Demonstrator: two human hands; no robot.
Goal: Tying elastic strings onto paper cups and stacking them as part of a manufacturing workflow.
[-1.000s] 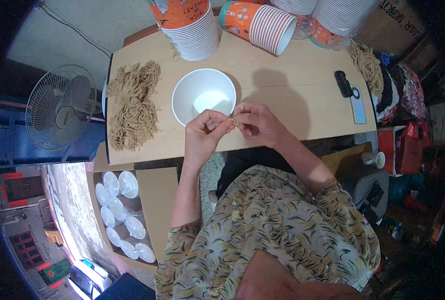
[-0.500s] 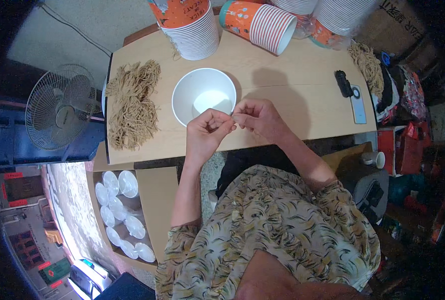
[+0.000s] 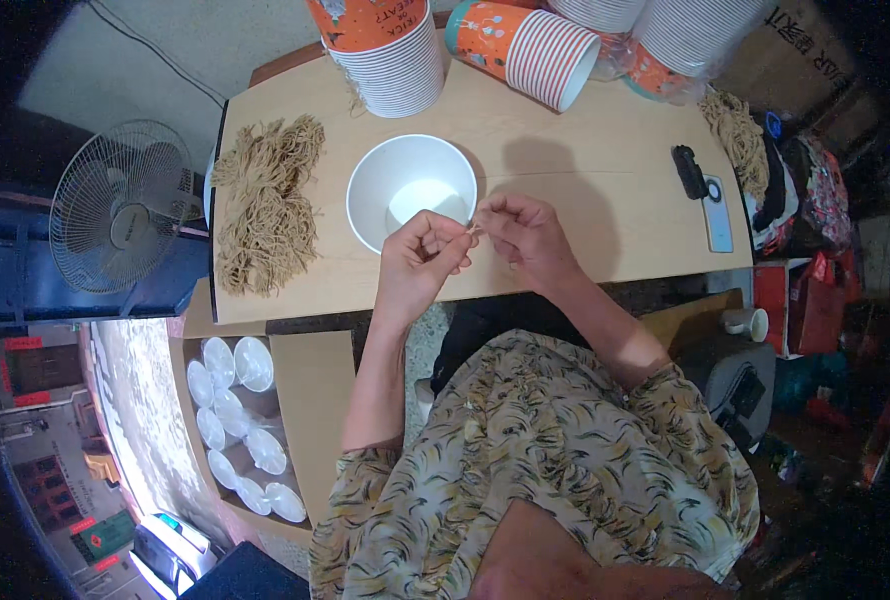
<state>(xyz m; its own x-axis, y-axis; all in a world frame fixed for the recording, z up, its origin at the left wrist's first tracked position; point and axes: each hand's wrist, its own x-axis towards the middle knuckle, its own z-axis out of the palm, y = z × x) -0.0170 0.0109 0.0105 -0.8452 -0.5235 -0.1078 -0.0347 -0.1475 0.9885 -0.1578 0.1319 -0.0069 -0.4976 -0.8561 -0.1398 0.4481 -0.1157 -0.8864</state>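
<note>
1. Fingertips of the right hand (image 3: 533, 240) have drawn slightly up and away from those of the left hand (image 3: 417, 268) since half a second ago, so I now see a small gap between them.
2. On my feed the left hand is pinching a thin tan strand (image 3: 474, 230) between thumb and forefinger, its other fingers curled.
3. I have the right hand with thumb and fingers bent together at the strand's other side; whether they grip it I cannot tell.
4. That strand sits in the air over the near right rim of the white bowl (image 3: 373, 190), which stands upright on the table (image 3: 660, 225).
5. Left of the bowl I see a tan fibre bundle (image 3: 268, 205) lying well apart from both hands.
6. Behind the bowl I make out an upright cup stack (image 3: 395, 75) and, to its right, a tipped cup stack (image 3: 525, 55).
</note>
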